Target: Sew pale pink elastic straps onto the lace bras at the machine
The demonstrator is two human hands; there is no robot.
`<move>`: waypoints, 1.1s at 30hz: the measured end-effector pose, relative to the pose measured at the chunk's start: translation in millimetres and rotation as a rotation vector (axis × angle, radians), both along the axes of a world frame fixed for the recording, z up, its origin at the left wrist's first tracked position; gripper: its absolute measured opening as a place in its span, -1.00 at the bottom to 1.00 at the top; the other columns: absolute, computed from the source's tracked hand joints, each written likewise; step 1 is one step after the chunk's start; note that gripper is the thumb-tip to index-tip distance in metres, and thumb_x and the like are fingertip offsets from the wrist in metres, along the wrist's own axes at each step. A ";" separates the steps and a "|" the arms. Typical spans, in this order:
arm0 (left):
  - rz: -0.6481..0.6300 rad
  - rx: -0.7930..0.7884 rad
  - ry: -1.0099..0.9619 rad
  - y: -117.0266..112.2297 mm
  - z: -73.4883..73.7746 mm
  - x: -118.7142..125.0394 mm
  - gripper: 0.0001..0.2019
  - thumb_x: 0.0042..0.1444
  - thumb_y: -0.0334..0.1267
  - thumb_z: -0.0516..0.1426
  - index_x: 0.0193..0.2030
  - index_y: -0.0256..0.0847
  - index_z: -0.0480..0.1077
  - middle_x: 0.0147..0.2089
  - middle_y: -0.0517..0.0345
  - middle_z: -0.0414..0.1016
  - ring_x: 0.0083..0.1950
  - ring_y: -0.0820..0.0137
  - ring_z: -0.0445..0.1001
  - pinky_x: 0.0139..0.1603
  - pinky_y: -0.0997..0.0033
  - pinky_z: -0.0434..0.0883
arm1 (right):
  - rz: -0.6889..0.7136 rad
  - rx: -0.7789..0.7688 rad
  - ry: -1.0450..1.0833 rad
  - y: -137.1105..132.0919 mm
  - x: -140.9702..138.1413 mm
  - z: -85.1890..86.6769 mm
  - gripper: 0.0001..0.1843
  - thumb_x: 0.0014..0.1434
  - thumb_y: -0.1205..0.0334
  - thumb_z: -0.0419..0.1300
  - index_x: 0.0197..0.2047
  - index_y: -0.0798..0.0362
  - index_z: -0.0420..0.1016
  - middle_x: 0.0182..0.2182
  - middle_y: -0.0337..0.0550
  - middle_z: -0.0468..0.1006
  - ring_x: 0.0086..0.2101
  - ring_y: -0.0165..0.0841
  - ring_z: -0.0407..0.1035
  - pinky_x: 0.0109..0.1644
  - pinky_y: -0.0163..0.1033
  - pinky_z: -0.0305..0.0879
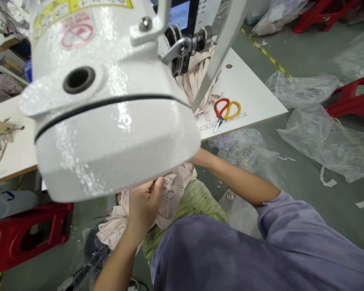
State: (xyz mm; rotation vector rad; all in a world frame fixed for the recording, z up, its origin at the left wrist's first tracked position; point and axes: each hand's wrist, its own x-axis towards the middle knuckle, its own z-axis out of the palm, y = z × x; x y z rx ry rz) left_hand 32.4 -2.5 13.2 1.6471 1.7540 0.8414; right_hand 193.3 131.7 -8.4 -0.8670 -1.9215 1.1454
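Pale pink lace fabric [171, 196] is bunched over my lap, below the front of the white sewing machine head [118, 145]. My left hand [145, 200] is closed on the lace, its thumb lying along the curled fingers, just under the machine's lower edge. More of the lace [113, 228] hangs down to the left of that wrist. My right forearm reaches in from the right, and the hand at its end is hidden behind the machine head. The needle area is also out of sight behind the machine.
Red-and-yellow-handled scissors [223, 111] lie by a ruler strip on the white table [255, 93]. Behind the machine is a pile of beige strips [200, 81]. A red stool [48, 230] stands at left. Plastic bags [327, 137] litter the floor at right.
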 end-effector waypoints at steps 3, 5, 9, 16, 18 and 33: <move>0.049 0.021 0.000 4.3 1.3 -0.4 -0.78 0.26 -0.23 0.15 -0.07 -0.08 0.62 -0.18 0.14 0.68 -0.19 0.22 0.64 -0.37 0.37 0.52 | 0.006 -0.019 0.014 1.3 -1.3 -0.9 -0.92 0.10 0.32 0.25 -0.28 0.00 0.50 -0.20 -0.13 0.51 -0.06 -0.12 0.40 0.05 0.01 0.44; 0.054 0.023 -0.007 5.7 1.6 -0.5 -0.78 0.26 -0.22 0.15 -0.07 -0.05 0.62 -0.21 0.14 0.68 -0.16 0.21 0.64 -0.36 0.36 0.52 | 0.008 -0.020 0.019 2.7 -2.4 -1.8 -0.94 0.08 0.35 0.25 -0.33 0.01 0.49 -0.20 -0.13 0.51 -0.04 -0.12 0.39 0.07 0.02 0.43; 0.051 0.014 0.000 6.4 1.4 -0.5 -0.78 0.26 -0.20 0.14 -0.08 -0.06 0.62 -0.23 0.13 0.67 -0.16 0.21 0.63 -0.36 0.35 0.51 | 0.011 -0.015 0.019 3.5 -2.3 -0.5 -0.91 0.06 0.41 0.22 -0.42 0.04 0.43 -0.21 -0.11 0.49 -0.05 -0.12 0.38 0.06 0.01 0.42; 0.047 0.038 0.015 8.0 1.7 -0.4 -0.77 0.26 -0.16 0.14 -0.12 -0.06 0.63 -0.28 0.10 0.67 -0.19 0.17 0.64 -0.39 0.32 0.51 | 0.024 -0.009 -0.015 5.1 -0.7 0.9 -0.87 0.10 0.35 0.23 -0.46 0.05 0.39 -0.25 -0.11 0.45 -0.20 -0.20 0.37 -0.05 -0.04 0.44; 0.041 0.043 0.017 8.4 1.8 0.1 -0.77 0.26 -0.16 0.14 -0.12 -0.06 0.63 -0.26 0.09 0.67 -0.16 0.15 0.64 -0.38 0.32 0.51 | 0.030 -0.010 -0.027 7.2 -1.4 -0.2 -0.88 0.10 0.34 0.23 -0.46 0.06 0.39 -0.23 -0.08 0.45 -0.19 -0.19 0.38 -0.04 -0.04 0.43; 0.029 -0.042 0.068 8.2 3.8 -1.2 -0.74 0.27 -0.14 0.12 -0.08 -0.08 0.63 -0.16 0.11 0.69 -0.17 0.21 0.65 -0.38 0.39 0.50 | 0.094 0.028 -0.054 15.4 -3.1 -9.5 -0.88 0.10 0.34 0.21 -0.44 0.07 0.33 -0.20 -0.08 0.44 -0.24 -0.27 0.32 -0.10 -0.12 0.38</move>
